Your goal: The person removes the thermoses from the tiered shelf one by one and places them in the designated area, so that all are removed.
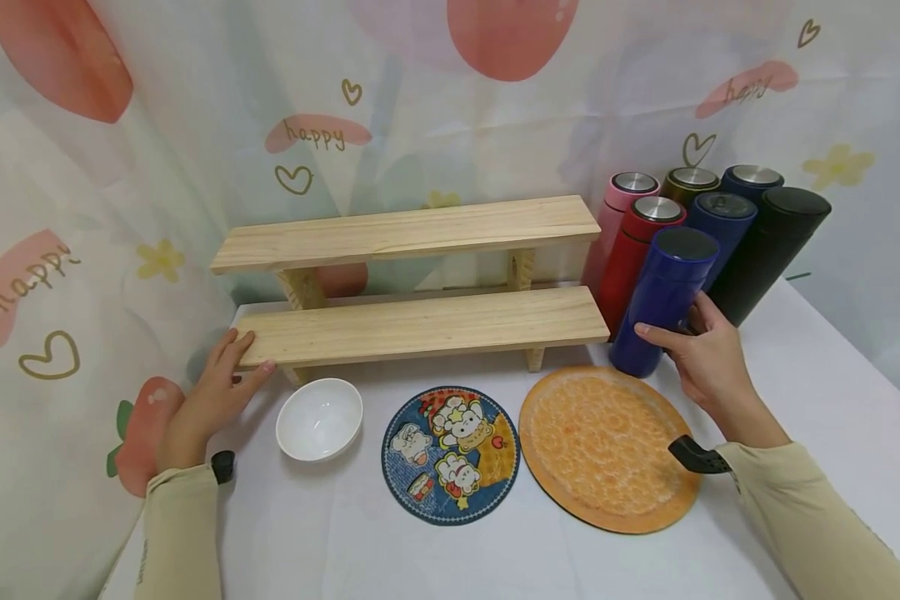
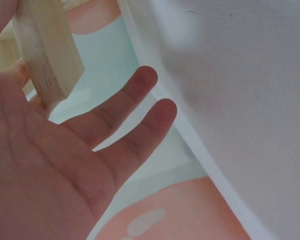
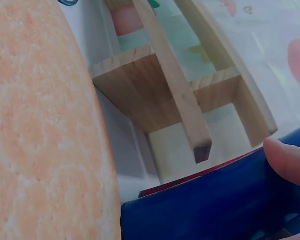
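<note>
My left hand (image 1: 210,396) holds the left end of the lower board of a two-step wooden shelf (image 1: 427,327). In the left wrist view, the board's end (image 2: 52,55) sits between thumb and fingers, with two fingers stretched out away from it. My right hand (image 1: 708,358) grips a blue thermos (image 1: 660,292) around its side, thumb in front. That thermos stands close behind the round orange mat (image 1: 607,450); whether its base touches the table cannot be told. Directly behind it are a red thermos (image 1: 624,271) and a dark blue one (image 1: 722,218).
A pink thermos (image 1: 613,208), a black one (image 1: 768,250) and two more cluster at the back right. In front of the shelf are a white bowl (image 1: 319,421) and a round cartoon mat (image 1: 450,508). A printed cloth (image 1: 420,83) hangs behind the white table (image 1: 420,567).
</note>
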